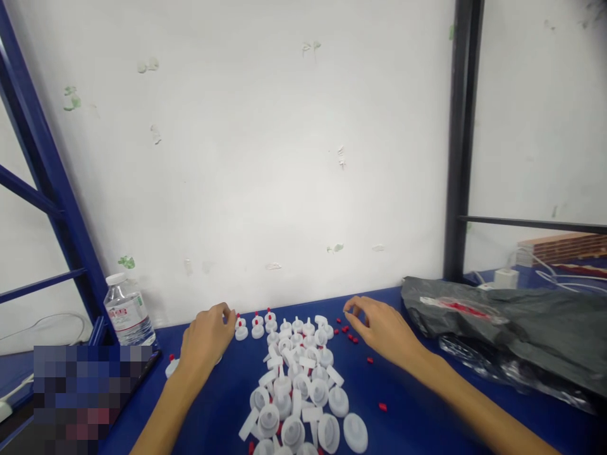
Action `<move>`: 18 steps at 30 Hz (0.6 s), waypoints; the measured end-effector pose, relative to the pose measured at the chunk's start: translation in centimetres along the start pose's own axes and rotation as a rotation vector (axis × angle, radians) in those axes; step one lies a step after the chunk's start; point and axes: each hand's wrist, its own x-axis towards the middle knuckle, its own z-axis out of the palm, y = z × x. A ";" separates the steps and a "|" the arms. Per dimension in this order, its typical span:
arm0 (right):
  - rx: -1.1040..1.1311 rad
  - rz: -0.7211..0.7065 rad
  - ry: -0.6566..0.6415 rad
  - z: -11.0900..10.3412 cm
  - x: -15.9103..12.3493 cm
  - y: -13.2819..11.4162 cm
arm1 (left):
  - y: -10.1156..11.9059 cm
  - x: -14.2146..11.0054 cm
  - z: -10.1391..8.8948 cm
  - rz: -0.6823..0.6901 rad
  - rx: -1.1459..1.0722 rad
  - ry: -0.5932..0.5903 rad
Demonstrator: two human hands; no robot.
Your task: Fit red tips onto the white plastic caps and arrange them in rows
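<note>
My left hand (208, 335) is at the back left of the blue table, its fingers curled together beside small rows of white nozzle caps (257, 330) with red tips. Whatever lies between those fingers, if anything, is hidden. My right hand (377, 322) hovers over scattered red tip caps (349, 337), thumb and forefinger bent with a gap between them and nothing visible inside. Between my arms spreads a heap of loose white nozzle caps (318, 392), several lying on their sides or upside down. Another red-tipped nozzle cap (171, 365) stands left of my left forearm.
A clear water bottle (128, 313) stands at the left by a blue metal frame (57, 170). A grey plastic bag (512, 335) covers the right side. A white wall (265, 158) closes off the back, and a dark post (462, 139) rises at right.
</note>
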 end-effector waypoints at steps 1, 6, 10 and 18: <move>-0.041 0.014 -0.020 0.1 0.1 0.4 | 0.7 -0.2 0.0 0.029 -0.030 0.011; -0.152 0.071 -0.158 1.0 0.2 1.5 | 3.1 -1.5 1.0 0.154 -0.134 -0.006; -0.170 0.106 -0.238 1.1 0.1 1.6 | 4.0 -2.2 1.4 0.205 -0.160 -0.046; -0.087 0.111 -0.240 -0.3 0.3 1.6 | 5.0 -2.7 1.2 0.311 -0.382 -0.069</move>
